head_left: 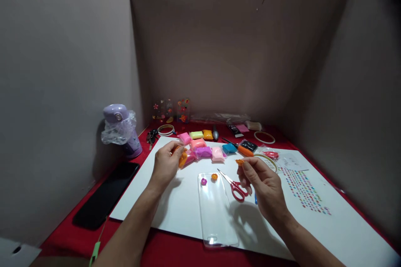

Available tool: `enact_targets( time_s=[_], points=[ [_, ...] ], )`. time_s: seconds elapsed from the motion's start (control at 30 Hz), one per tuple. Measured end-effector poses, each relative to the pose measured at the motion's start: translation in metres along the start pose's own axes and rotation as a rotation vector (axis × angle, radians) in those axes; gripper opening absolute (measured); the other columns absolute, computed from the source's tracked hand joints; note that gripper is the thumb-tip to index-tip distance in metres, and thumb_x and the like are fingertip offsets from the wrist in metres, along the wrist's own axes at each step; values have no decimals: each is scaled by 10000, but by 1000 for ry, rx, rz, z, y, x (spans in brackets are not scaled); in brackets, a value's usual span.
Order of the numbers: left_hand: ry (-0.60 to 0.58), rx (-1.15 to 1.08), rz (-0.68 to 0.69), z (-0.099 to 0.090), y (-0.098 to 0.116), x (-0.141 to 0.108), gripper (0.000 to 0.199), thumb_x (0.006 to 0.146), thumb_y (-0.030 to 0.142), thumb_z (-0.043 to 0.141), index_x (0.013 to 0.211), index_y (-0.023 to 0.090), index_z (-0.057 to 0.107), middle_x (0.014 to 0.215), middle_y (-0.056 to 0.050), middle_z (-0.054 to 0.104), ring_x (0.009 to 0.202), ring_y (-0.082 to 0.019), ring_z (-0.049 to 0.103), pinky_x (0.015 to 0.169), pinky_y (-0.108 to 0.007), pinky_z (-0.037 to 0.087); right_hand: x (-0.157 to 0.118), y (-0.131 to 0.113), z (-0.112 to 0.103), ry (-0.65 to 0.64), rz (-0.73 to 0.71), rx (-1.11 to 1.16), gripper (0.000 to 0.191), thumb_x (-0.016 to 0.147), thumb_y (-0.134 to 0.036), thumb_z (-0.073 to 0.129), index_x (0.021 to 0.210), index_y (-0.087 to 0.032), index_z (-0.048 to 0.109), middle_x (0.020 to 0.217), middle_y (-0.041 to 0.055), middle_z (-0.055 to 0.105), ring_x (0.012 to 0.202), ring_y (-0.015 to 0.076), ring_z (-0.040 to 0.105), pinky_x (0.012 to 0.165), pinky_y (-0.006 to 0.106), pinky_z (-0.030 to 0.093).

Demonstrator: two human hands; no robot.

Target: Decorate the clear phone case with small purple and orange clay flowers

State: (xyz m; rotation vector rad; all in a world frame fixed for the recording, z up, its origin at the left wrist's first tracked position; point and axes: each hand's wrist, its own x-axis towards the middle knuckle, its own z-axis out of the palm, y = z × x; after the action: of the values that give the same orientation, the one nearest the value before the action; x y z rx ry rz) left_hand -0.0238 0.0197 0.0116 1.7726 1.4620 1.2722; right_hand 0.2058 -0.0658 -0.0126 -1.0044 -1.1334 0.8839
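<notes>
My left hand (167, 160) is closed on an orange clay packet (182, 157), above the left part of the white board (175, 212). Between the fingertips of my right hand (261, 177) is a small piece of orange clay (239, 162). Below and between the hands lies a clear phone case (216, 217), bearing a purple flower (204, 181) and an orange flower (214, 177) near its top. Red-handled scissors (238, 194) rest beside the case, partly behind my right fingers.
Colored clay packets (203, 152) lie behind the case, with an orange-handled tool (246, 151) to their right. Gem stickers (305, 192) are at the right. A black phone (106, 196) and a purple bottle (131, 144) stand at the left, the phone lying flat.
</notes>
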Motion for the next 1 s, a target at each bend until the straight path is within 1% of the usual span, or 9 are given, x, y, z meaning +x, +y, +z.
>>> enact_targets(
  time_s=[0.23,0.47,0.57,0.67,0.73,0.8,0.87,0.9,1.0],
  points=[
    [31,238,-80,-8,-12,10,115,724,227,583,797,182,660,759,-44,683,714,-191,633,622,-266,451,1,0,0,15,20,6,222,847,-425,622,879,-207,593,692,-1,534,518,93,461,388,195,355],
    [22,435,-81,-2,-13,6,71,730,205,588,689,214,644,689,-40,659,648,-199,587,581,-285,381,1,2,0,-21,39,34,234,849,-432,618,885,-201,601,701,2,539,508,92,452,397,201,338],
    [45,508,-43,-1,-13,5,102,743,165,571,748,211,662,748,-66,661,693,-221,588,623,-314,388,3,-1,0,-83,165,162,298,837,-474,615,894,-181,624,708,13,553,496,87,440,399,198,313],
    [80,559,33,2,-13,3,160,758,129,550,823,200,678,883,-101,662,886,-276,579,765,-374,402,5,-5,1,-146,340,308,351,837,-507,597,871,-161,644,698,18,555,487,71,419,402,185,286],
    [112,566,100,6,-9,-1,188,781,129,531,881,192,677,958,-108,655,997,-296,535,861,-413,378,5,-8,2,-174,402,370,356,838,-506,592,863,-156,655,683,12,544,471,59,392,399,181,265],
    [108,486,197,13,-2,-8,198,802,129,510,908,179,670,965,-103,654,1005,-285,521,891,-423,369,5,-9,3,-212,431,395,355,839,-502,591,870,-155,661,671,3,530,457,50,371,395,178,242],
    [-16,260,275,23,8,-19,178,824,146,494,865,170,666,886,-87,656,921,-246,548,842,-394,402,5,-8,4,-269,449,389,366,846,-510,579,889,-157,663,669,2,530,450,47,365,398,174,226],
    [-148,102,259,28,13,-25,172,824,154,502,875,172,665,873,-74,659,872,-220,565,803,-367,421,4,-8,5,-294,455,382,371,849,-518,572,901,-161,661,669,2,534,449,47,366,399,172,220],
    [-510,-395,-14,41,26,-40,216,780,222,590,979,155,639,854,-66,670,761,-175,598,659,-293,449,4,-4,5,-348,446,360,373,841,-539,575,921,-181,647,670,-1,548,454,51,377,402,168,224]
  ],
)
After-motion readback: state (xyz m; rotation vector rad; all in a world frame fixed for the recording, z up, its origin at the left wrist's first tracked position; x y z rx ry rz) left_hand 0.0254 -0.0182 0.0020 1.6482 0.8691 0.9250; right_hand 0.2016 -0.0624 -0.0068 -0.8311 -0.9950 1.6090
